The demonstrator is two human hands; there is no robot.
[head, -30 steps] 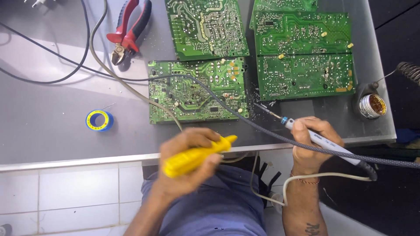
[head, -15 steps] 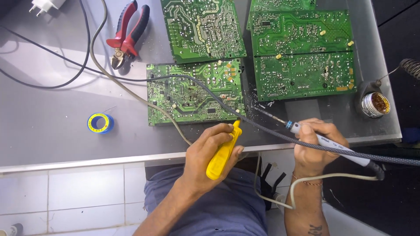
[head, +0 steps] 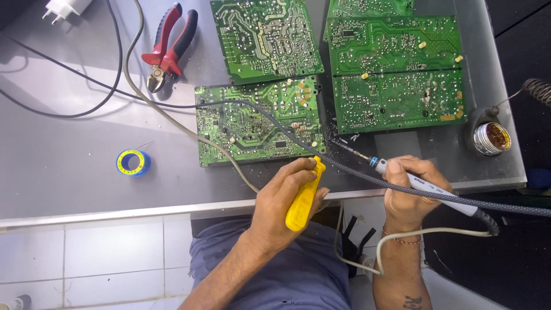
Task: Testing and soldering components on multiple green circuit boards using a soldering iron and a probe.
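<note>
Head view: left hand [head: 281, 204] grips smooth yellow tool [head: 304, 195].

My left hand [head: 281, 201] grips a glossy yellow plastic tool [head: 303, 194] — smooth. At two o'clock, the soldering iron [head: 425, 186] looks matt grey plastic; the table [head: 69, 166] is dull brushed metal.

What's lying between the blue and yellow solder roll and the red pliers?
In the head view, a beige cable crosses bare grey table between solder roll and pliers.
</note>
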